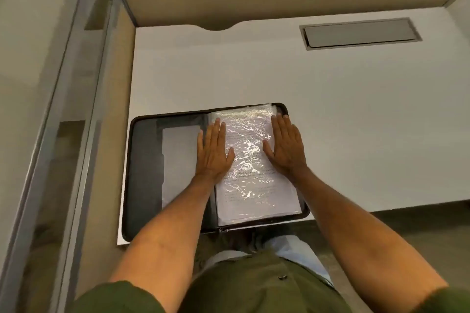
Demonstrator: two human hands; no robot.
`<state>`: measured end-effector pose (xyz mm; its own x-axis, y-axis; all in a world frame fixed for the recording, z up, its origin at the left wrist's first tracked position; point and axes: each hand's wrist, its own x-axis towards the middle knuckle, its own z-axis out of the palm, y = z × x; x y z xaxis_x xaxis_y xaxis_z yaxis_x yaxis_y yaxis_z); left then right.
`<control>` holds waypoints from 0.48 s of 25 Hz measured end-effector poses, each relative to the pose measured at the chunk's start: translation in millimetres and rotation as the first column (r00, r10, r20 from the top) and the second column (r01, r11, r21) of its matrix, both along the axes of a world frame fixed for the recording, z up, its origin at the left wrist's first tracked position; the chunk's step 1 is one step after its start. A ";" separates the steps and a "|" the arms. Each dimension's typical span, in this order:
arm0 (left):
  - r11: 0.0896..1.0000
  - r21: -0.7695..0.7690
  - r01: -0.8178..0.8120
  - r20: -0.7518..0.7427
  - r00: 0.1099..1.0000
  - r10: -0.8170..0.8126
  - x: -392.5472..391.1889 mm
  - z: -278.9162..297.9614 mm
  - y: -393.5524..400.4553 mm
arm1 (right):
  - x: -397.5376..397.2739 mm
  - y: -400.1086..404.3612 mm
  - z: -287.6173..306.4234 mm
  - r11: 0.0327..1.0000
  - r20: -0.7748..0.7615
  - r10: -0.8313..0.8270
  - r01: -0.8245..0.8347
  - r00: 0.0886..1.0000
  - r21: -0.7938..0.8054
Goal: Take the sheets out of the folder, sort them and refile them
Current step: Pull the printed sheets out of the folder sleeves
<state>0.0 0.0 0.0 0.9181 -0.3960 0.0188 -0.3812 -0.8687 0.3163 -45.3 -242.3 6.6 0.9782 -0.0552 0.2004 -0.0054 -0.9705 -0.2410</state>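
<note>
Glossy plastic sleeve (250, 160) tops the stack of sheets (284, 207), all of it still filed in the right half of the open black folder (145, 173), which sits at the 7 o'clock corner of the white desk (330, 109). Your left hand (213, 152) lies flat at the stack's 9 o'clock edge by the spine, your right hand (286, 146) flat at its 3 o'clock edge; hands apart, fingers straight, gripping nothing. Nothing looks pulled out yet. Risks: the sleeve is crinkled and slick, so flat palms will probably slide on it, not lift it. Lift from one side only and the stack may fan out and spill toward 6 o'clock, where the folder overhangs the desk edge above your lap. Can't tell whether the sleeves are bound at the spine; if they are, a hard pull could tear them. The folder's left half (178, 160) holds a pale panel; can't tell what it is.
</note>
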 end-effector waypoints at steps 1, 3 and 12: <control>1.000 0.005 -0.011 -0.014 1.000 0.011 0.0 -0.9 -5.1 | 1.4 -2.3 -3.7 1.000 -0.020 0.000 0.000 1.000 0.004; 0.999 -0.012 -0.037 -0.087 0.996 0.036 3.6 -2.3 -12.3 | 5.2 -10.5 -8.5 0.999 -0.102 -0.006 0.011 0.995 0.048; 0.997 0.016 -0.078 -0.191 0.978 0.080 22.3 -10.6 -31.0 | 43.3 -18.7 -18.3 0.988 -0.225 0.034 0.000 0.974 0.153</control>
<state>22.3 -31.0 -10.6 0.9327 -0.3217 -0.1632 -0.2446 -0.8964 0.3696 -2.0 -261.1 -11.7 0.9981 -0.0509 -0.0354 -0.0605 -0.9232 -0.3795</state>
